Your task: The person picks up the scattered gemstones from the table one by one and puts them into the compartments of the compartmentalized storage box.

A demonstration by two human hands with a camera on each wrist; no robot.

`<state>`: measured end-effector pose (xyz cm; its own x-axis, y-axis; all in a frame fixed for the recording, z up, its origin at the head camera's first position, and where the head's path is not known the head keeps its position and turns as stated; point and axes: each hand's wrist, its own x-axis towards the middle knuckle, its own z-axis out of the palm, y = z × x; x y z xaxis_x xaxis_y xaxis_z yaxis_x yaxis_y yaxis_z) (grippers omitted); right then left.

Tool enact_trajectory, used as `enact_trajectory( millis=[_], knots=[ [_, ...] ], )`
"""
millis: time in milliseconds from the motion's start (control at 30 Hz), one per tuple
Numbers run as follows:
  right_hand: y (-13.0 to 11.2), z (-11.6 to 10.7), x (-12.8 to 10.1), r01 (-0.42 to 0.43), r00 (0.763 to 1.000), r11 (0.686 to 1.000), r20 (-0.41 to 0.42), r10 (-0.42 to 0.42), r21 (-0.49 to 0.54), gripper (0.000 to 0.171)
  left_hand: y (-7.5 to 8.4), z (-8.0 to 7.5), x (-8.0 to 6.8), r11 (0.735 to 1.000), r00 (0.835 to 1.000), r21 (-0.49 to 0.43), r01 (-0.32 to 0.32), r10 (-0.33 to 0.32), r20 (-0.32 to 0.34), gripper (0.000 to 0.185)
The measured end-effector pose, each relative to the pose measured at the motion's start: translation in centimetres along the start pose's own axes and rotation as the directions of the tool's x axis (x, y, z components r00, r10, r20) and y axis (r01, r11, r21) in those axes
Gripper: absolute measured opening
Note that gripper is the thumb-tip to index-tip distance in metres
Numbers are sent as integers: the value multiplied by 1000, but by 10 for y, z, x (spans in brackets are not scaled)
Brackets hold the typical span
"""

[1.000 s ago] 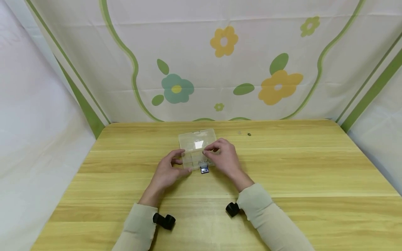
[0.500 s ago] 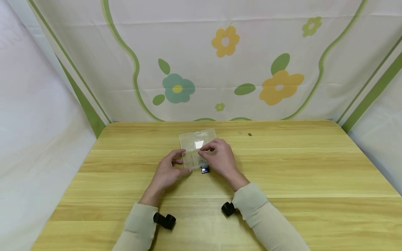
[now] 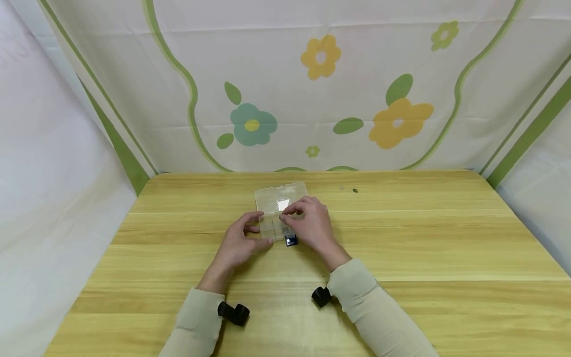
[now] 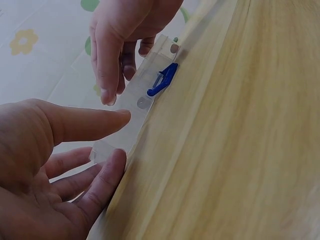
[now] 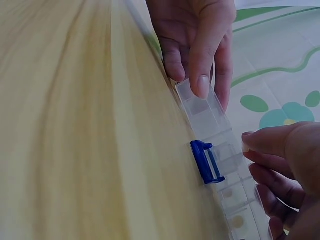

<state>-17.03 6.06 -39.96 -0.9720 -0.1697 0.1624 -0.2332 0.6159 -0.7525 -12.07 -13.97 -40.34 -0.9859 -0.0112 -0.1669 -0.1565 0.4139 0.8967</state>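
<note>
A clear plastic compartment box (image 3: 267, 224) lies on the table, its lid (image 3: 267, 199) tipped back away from the person. My left hand (image 3: 238, 242) grips the box's left end between thumb and fingers. Over the middle compartments, my right hand (image 3: 313, 225) pinches a small pale piece (image 5: 245, 147) between thumb and forefinger; the fingertips mostly hide it. A blue latch (image 5: 204, 162) hangs down at the front wall. Small round discs show through the clear plastic, one tan disc (image 5: 238, 221) at the right end and one grey disc (image 4: 143, 102) left of the latch.
Behind the right hand, a small dark disc (image 3: 355, 191) and a faint clear disc (image 3: 341, 188) lie near the back edge of the wooden table (image 3: 424, 238). A flower-printed cloth (image 3: 285, 99) hangs behind the table.
My right hand has shifted left over the box, from its right part toward the middle compartments, still pinching. My left hand and the box have stayed in place.
</note>
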Motion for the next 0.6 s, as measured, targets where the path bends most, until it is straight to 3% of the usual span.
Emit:
enact_trajectory(
  millis=[600],
  knots=[
    [1,1,1,-6,1000,1000,17,6,-27,8,0,0,0,1000,1000,-8,9,-9,2,74]
  ],
)
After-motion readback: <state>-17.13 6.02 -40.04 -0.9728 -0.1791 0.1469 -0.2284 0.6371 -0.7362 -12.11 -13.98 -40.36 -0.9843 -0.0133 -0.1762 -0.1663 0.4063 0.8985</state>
